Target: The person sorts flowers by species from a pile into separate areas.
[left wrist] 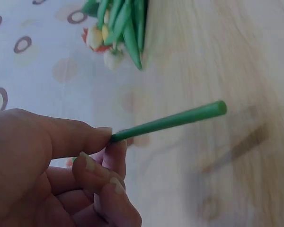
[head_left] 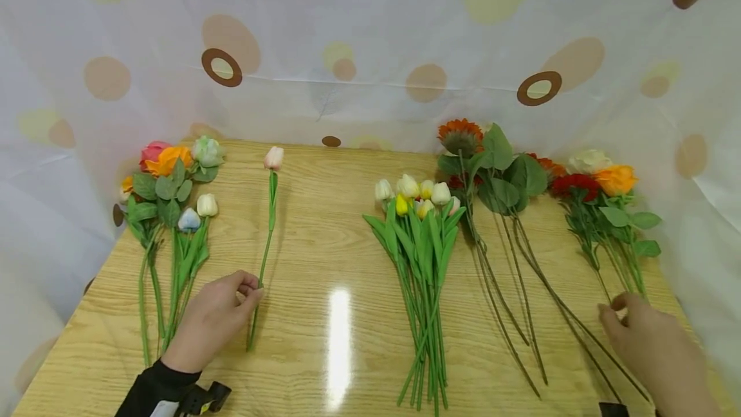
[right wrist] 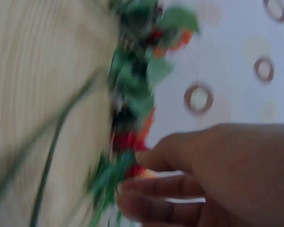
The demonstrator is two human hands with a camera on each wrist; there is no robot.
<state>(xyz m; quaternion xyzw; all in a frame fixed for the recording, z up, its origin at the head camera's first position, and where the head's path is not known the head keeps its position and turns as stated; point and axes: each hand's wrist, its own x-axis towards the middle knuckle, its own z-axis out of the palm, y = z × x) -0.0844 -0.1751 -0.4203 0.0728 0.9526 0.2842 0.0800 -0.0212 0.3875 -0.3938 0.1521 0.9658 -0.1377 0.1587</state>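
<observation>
A pale pink artificial tulip (head_left: 274, 158) lies near the table's left half, its stem angled toward the front. My left hand (head_left: 217, 315) pinches that green stem (left wrist: 175, 120) between thumb and fingers, and the cut end sticks out past the fingertips in the left wrist view. At the far right, my right hand (head_left: 654, 340) hovers by the stems of a bunch with an orange rose (head_left: 616, 180), a red flower (head_left: 575, 186) and a whitish bloom. In the blurred right wrist view, thumb and fingers stand apart, with no stem seen between them.
White and yellow tulips (head_left: 418, 262) lie bunched mid-table. Right of them are long-stemmed flowers, including an orange gerbera-like bloom (head_left: 460, 138). Roses (head_left: 168, 163) and tulips lie at the left. A patterned cloth (head_left: 370, 37) hangs behind the wooden table (head_left: 324, 224).
</observation>
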